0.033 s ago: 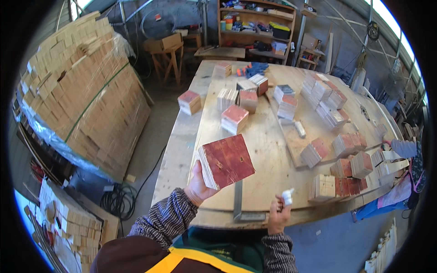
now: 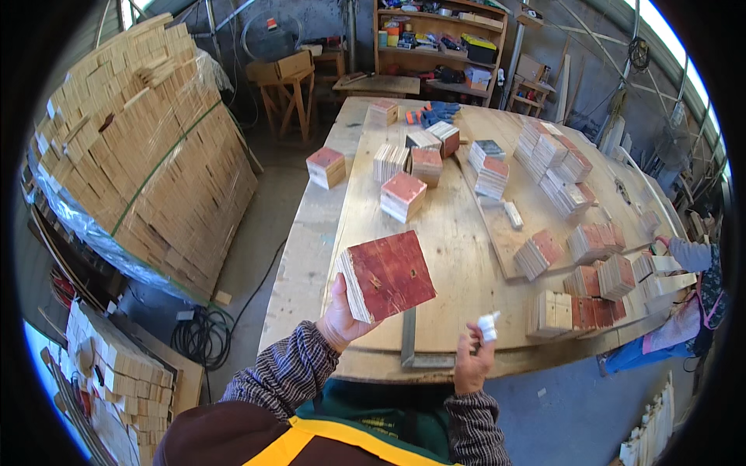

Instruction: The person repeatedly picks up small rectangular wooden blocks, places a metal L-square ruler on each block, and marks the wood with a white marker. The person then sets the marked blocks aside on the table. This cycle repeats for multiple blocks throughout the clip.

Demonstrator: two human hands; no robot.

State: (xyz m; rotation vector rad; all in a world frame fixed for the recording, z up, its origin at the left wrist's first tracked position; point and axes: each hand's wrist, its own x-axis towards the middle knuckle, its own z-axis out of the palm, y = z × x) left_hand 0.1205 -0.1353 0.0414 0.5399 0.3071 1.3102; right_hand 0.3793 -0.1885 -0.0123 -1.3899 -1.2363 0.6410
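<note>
My left hand [image 2: 340, 317] grips a square plywood block [image 2: 386, 276] with a red face, held tilted above the near edge of the wooden workbench [image 2: 458, 233]. My right hand [image 2: 471, 363] is raised beside it and pinches a small white stick-like piece [image 2: 488, 325] between its fingers. A metal try square [image 2: 410, 346] lies on the bench between my hands. Several stacks of similar red-faced blocks [image 2: 402, 196] stand further along the bench.
A large wrapped pallet of wooden blocks [image 2: 148, 147] stands to the left, with coiled black cable [image 2: 202, 338] on the floor. More block stacks [image 2: 559, 167] fill the bench's right side. Another person's sleeve [image 2: 691, 255] reaches in at the right. Shelves [image 2: 439, 39] at the back.
</note>
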